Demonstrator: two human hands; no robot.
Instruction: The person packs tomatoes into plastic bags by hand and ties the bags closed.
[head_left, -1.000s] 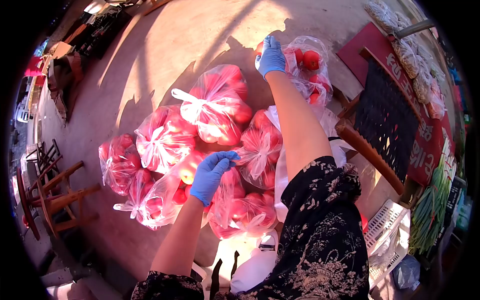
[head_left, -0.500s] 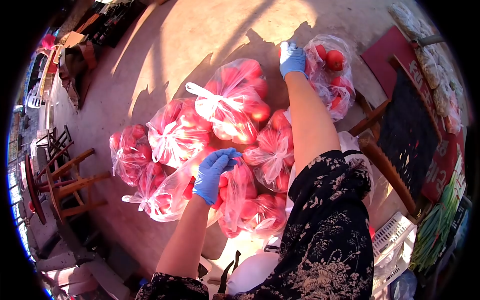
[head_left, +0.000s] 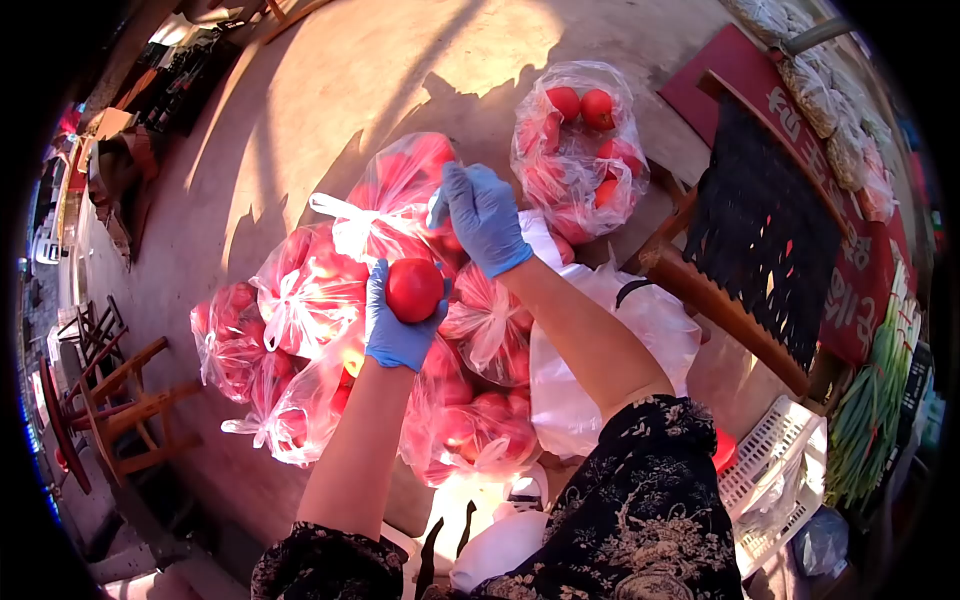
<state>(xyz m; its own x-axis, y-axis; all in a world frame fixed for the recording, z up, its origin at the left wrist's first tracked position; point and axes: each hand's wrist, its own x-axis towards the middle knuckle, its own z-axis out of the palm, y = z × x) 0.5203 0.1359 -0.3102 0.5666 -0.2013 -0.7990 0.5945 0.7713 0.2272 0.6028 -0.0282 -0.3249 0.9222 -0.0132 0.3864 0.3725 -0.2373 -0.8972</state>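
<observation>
A red tomato point(head_left: 414, 290) rests in my left hand point(head_left: 398, 335), whose blue-gloved fingers curl round it. Just above and to the right, my right hand point(head_left: 482, 215), also blue-gloved, is closed with bent fingers; what it holds, if anything, is hidden. Under both hands lie several tied clear bags of tomatoes point(head_left: 310, 290), pressed against each other on the floor. An open clear bag with tomatoes point(head_left: 580, 150) stands apart at the upper right, touched by neither hand. White plastic bags point(head_left: 620, 350) lie beneath my right forearm.
A wooden stool with a dark woven seat point(head_left: 765, 240) stands at the right, beside a red sign point(head_left: 850, 290). Green onions point(head_left: 875, 420) and a white crate point(head_left: 775, 460) are at the lower right. Wooden stools point(head_left: 130, 405) stand at the left on the concrete floor point(head_left: 330, 90).
My right hand has come back from the open bag toward my left hand. My left hand has turned upward and now holds a tomato. The view has shifted slightly.
</observation>
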